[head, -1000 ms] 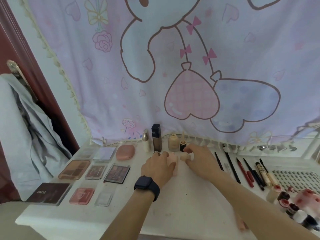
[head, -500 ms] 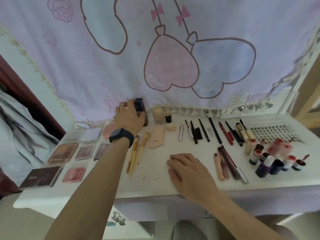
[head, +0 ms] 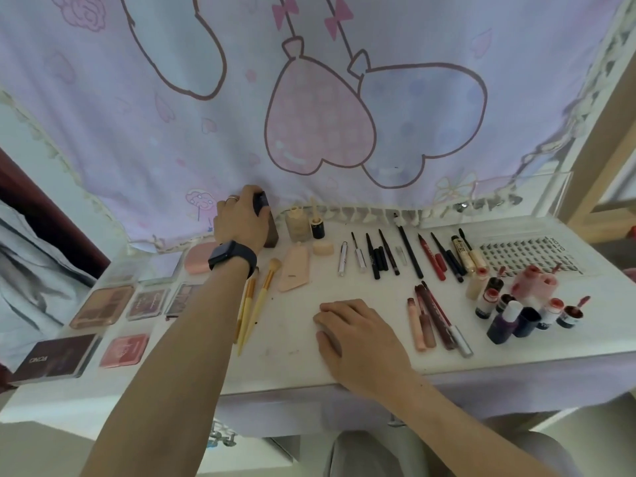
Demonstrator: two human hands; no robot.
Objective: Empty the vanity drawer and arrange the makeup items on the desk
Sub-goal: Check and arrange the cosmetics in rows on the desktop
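Left hand (head: 241,218) is wrapped round the dark bottle (head: 272,235) at the desk's (head: 292,366) back edge, left of middle, right by the curtain (head: 309,98). Right hand (head: 358,335) lies flat and relaxed near the front edge, holding nothing I can see. I'd stand the bottle upright just beside the cream bottle (head: 296,223), without knocking that row.

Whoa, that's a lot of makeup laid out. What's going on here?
A person is laying makeup out in tidy groups on a white desk. Their left hand grips a tall dark bottle standing at the back by the curtain, next to two smaller bottles. Their right hand rests on the desk near the front edge, holding nothing. Palettes sit on the left, two brushes in the middle, pencils in a row and small bottles at the far right.
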